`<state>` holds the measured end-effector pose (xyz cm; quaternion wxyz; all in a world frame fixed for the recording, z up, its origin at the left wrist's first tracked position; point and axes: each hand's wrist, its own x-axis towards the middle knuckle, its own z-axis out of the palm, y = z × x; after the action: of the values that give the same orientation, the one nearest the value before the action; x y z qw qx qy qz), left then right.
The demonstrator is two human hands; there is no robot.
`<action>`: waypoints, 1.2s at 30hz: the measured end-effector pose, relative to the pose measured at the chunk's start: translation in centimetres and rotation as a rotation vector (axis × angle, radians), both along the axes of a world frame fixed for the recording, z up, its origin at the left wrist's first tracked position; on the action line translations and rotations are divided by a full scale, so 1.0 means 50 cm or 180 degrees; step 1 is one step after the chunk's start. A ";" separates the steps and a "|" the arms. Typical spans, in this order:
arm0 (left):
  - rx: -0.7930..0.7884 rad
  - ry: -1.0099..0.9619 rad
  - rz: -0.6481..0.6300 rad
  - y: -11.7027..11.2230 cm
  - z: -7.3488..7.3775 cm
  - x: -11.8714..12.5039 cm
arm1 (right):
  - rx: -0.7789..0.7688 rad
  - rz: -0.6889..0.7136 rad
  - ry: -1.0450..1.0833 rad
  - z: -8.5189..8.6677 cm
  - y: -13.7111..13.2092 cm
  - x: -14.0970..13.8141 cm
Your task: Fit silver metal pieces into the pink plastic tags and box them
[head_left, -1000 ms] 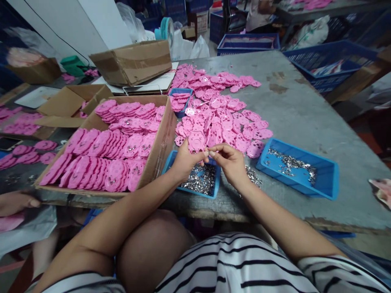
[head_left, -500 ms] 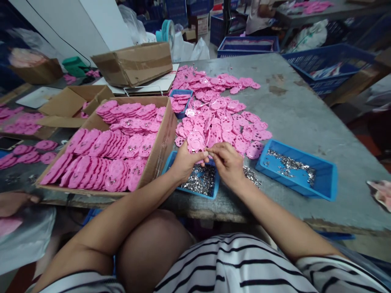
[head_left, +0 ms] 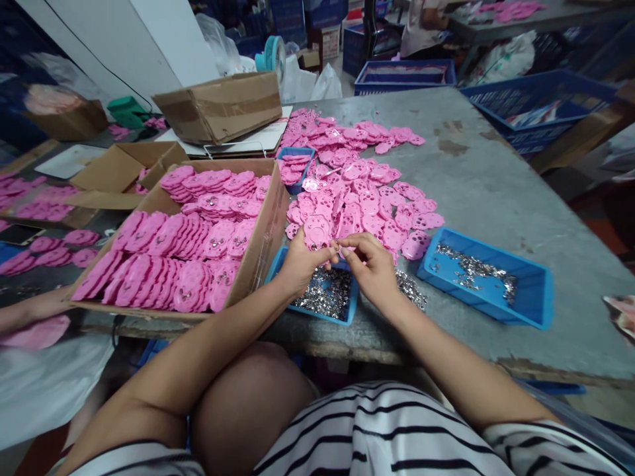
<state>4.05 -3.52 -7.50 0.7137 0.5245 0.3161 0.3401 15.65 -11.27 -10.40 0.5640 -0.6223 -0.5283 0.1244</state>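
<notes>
My left hand [head_left: 302,264] grips a pink plastic plate [head_left: 317,230] by its near edge, thumb pointing right. Close against that thumb, my right hand [head_left: 371,266] pinches with thumb and forefinger; whatever lies between the fingertips is too small to make out. Both hands hover over a blue tray [head_left: 350,311] of small shiny metal pieces [head_left: 325,294]. More metal pieces [head_left: 411,289] lie loose on the table right of it. Beyond my hands spreads a heap of similar pink plates [head_left: 370,198].
A cardboard box [head_left: 270,218] of stacked pink plates stands left. Another blue tray [head_left: 483,291] with metal pieces sits right. Behind are a small blue basket [head_left: 306,158] and a second cardboard box [head_left: 223,109]. A co-worker's arm [head_left: 37,309] reaches in at far left.
My right fingers have shifted slightly beside the left thumb, while my left hand keeps the pink plate. At far left, the co-worker's arm has moved forward toward the box with something pink below it.
</notes>
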 end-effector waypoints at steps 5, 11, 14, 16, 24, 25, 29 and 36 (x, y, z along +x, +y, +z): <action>-0.0027 0.0025 -0.0004 0.001 0.000 0.001 | -0.0447 0.0059 0.1083 0.009 0.010 0.002; 0.0060 0.0087 0.0057 0.001 -0.004 0.005 | -0.0418 0.0265 0.1132 0.015 0.019 0.000; 0.0094 0.0064 0.0045 0.000 -0.005 0.005 | -0.0264 0.0283 0.0866 0.018 0.023 0.005; 0.0054 -0.0027 -0.0092 0.000 -0.004 0.003 | -0.0236 0.0400 0.0951 0.020 0.025 0.011; -0.0426 -0.0528 -0.0925 0.006 -0.004 -0.004 | -0.0219 0.0581 0.0700 0.038 0.023 0.038; -0.0439 -0.0543 -0.0963 0.007 -0.006 -0.004 | -0.0226 0.0606 0.0596 0.040 0.022 0.038; -0.0480 -0.0535 -0.1058 0.008 -0.009 -0.004 | -0.0313 0.0663 0.0326 0.042 0.020 0.038; -0.0440 -0.0522 -0.1073 0.007 -0.010 -0.003 | -0.0537 0.0740 0.0133 0.049 0.019 0.042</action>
<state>3.88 -3.17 -8.01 0.8182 0.4903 0.1873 0.2349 17.73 -10.32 -7.97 0.5023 -0.5994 -0.5727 0.2457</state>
